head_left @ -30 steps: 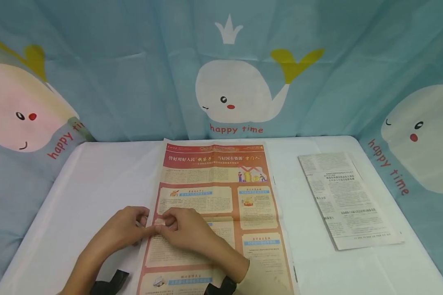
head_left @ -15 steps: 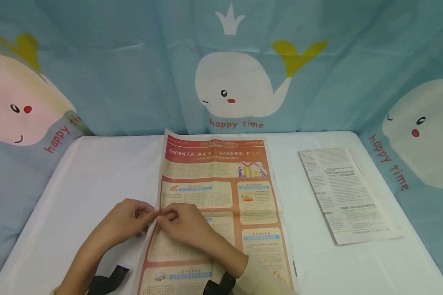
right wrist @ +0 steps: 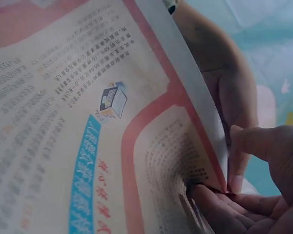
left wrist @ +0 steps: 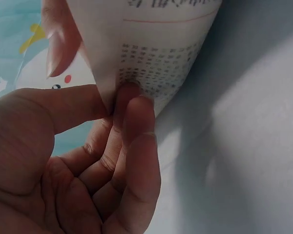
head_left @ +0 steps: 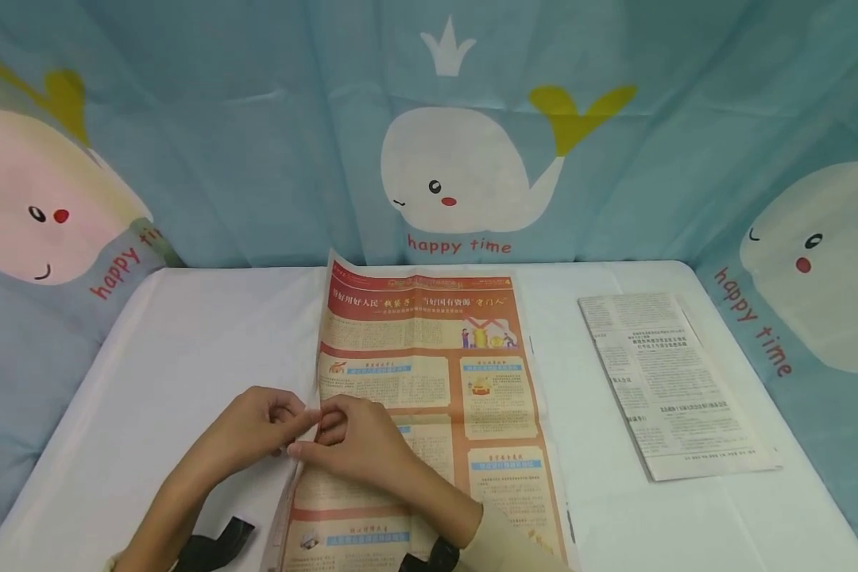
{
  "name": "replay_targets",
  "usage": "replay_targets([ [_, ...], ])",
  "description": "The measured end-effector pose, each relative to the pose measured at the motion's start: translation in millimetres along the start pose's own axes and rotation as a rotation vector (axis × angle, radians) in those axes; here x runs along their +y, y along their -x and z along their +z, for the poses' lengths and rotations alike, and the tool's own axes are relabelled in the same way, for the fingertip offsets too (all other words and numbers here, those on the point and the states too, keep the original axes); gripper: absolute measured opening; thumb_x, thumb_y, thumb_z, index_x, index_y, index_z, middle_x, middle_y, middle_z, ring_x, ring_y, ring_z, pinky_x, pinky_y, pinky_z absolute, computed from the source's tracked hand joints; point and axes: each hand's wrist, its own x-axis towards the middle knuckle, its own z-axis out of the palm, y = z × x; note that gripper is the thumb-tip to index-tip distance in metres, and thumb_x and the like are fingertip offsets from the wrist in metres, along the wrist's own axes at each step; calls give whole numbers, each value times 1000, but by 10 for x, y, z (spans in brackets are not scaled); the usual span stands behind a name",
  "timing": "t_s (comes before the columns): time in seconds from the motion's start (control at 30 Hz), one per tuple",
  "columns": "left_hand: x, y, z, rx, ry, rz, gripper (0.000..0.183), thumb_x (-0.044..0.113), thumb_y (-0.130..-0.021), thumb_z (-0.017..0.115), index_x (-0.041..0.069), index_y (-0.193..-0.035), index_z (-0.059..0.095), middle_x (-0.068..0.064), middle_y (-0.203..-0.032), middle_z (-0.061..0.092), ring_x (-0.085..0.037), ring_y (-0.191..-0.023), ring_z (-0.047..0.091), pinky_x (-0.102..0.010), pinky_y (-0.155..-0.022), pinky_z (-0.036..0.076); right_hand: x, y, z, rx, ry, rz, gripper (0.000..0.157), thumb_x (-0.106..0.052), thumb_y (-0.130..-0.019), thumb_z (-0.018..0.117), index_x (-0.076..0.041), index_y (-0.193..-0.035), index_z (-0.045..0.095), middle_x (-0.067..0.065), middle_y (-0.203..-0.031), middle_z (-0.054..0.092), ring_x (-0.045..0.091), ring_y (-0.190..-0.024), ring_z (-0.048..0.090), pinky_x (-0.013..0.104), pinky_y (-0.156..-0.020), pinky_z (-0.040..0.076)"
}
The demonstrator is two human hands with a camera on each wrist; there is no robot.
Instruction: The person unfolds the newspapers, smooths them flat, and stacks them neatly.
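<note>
A large newspaper [head_left: 429, 381] with red-orange printing lies lengthwise on the white table, its left edge lifted and curling over. At that edge, my left hand [head_left: 257, 429] pinches the paper between thumb and fingers; the left wrist view shows the underside print [left wrist: 158, 58] bending above the fingertips. Close beside it, my right hand [head_left: 372, 441] has bent fingers against the printed face, where the paper buckles in the right wrist view. Its thumb [right wrist: 256, 139] stands apart from those fingers, past the paper's edge.
A folded black-and-white newspaper [head_left: 675, 389] lies on the right of the table [head_left: 186, 334]. Behind and at the sides hangs a blue cloth [head_left: 257, 175] with whale prints. Black straps [head_left: 214, 548] show at both wrists.
The newspaper's left edge has risen and shifted right, with its far left corner lifting. My left hand has moved slightly right with it. My right thumb has spread away from its fingers.
</note>
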Motion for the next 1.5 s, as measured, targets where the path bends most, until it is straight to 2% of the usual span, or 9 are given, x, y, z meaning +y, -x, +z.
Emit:
replay_targets([
  [0.1,-18,-4,37,-7,14,18,32,37,-98,76,8,-85,75,2,-59,60,-9,-55,52,-26,-51,43,31,13,23,-4,19,-9,32,-35,-87,88,-15,-107,73,-10,-86,78,-10,-78,70,14,-71,55],
  [0.33,-57,-5,71,-11,21,2,34,37,-97,77,6,-85,74,0,-59,61,-10,-55,52,-25,-51,42,69,7,67,-14,53,-63,31,-22,-89,84,-9,-114,72,-5,-82,79,-12,-70,65,12,-69,52],
  [0.6,-84,-34,110,-9,20,10,35,44,-93,81,11,-81,76,0,-58,60,-9,-55,52,-25,-51,40,66,17,65,-33,88,-54,34,0,-80,72,-9,-112,68,-10,-70,69,-12,-59,54,11,-56,44],
  [0.73,-89,-63,101,-19,24,38,36,45,-93,80,12,-79,76,-1,-58,61,-8,-54,51,-24,-52,40,77,17,43,2,136,-70,36,4,-76,67,-10,-109,67,-10,-76,66,-10,-62,54,11,-57,44],
  [0.87,-101,-77,82,-42,37,55,34,41,-95,80,10,-79,76,0,-60,60,-6,-54,48,-23,-52,40,105,7,30,52,188,-139,10,0,-88,66,-9,-90,64,-9,-71,60,-13,-57,50,9,-51,42],
  [0.97,-105,-80,72,-54,47,51,33,39,-95,79,9,-80,76,3,-60,55,-4,-55,46,-22,-53,39,121,-4,31,88,217,-186,28,-6,-97,68,-13,-74,53,-12,-59,47,-13,-46,36,9,-43,29],
  [1.07,-107,-85,62,-58,62,41,33,38,-95,79,9,-82,76,5,-59,51,-4,-56,45,-22,-54,38,118,-8,25,129,214,-195,39,-13,-100,70,-16,-70,47,-14,-53,34,-11,-43,24,10,-43,19],
  [1.17,-125,-88,41,-62,86,37,33,37,-96,78,7,-84,74,5,-60,50,-5,-58,46,-23,-55,40,109,-11,1,152,177,-182,37,-17,-100,73,-14,-70,51,-13,-53,32,-10,-45,25,11,-44,18],
  [1.5,-164,-86,-28,-81,149,25,31,32,-98,77,3,-94,68,1,-65,56,-9,-65,53,-25,-61,47,83,-32,-145,173,98,-139,6,-10,-97,75,-5,-94,75,-7,-63,59,-8,-52,49,13,-49,42],
])
